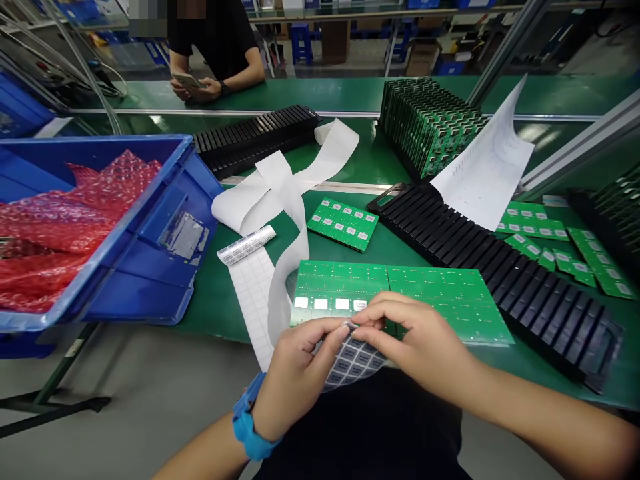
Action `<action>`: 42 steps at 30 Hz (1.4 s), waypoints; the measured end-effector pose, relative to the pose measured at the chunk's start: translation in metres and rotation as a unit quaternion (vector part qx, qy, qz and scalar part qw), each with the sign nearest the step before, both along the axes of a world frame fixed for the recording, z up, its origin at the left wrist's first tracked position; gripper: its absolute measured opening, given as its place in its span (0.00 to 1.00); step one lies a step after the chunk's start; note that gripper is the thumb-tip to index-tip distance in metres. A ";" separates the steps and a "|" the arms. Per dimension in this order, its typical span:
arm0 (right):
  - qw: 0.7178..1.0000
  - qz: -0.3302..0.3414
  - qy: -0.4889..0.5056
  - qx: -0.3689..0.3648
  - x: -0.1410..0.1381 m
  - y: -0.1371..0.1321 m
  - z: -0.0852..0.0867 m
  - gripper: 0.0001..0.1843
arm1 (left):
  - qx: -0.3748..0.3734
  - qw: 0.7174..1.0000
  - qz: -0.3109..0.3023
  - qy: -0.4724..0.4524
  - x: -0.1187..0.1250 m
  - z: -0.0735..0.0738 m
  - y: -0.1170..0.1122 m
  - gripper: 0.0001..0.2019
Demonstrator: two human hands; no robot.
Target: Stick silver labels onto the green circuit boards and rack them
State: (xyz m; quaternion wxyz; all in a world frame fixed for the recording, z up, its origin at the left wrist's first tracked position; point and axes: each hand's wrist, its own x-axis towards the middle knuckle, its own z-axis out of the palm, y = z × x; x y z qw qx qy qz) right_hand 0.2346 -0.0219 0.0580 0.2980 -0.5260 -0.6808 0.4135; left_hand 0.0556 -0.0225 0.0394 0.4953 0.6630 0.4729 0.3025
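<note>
Between my hands is a sheet of silver labels (pixel 356 361), curled over the front edge of the bench. My left hand (pixel 303 355) pinches the sheet's upper edge between thumb and fingers. My right hand (pixel 417 337) is closed at the same edge, thumb and forefinger together; a single label there is too small to make out. Just beyond lies a green circuit board panel (pixel 430 293), partly covered by my right hand. Several pale square labels sit in a row on its left half. Farther back rests a smaller green board (pixel 343 225) bearing rows of labels.
To the left stands a blue bin (pixel 200 200) with red bubble wrap (pixel 75 227). Backing paper (pixel 295 200) and a label roll (pixel 247 245) lie mid-bench. A black slotted rack (pixel 480 267) runs along the right; upright boards (pixel 430 127) stand behind. Across the bench a person (pixel 215 47) holds a phone.
</note>
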 end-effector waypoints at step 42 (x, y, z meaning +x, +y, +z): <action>0.964 0.076 -0.219 -0.134 0.121 0.011 0.007 0.09 | -0.056 0.998 0.006 -0.002 0.001 -0.001 0.001 0.19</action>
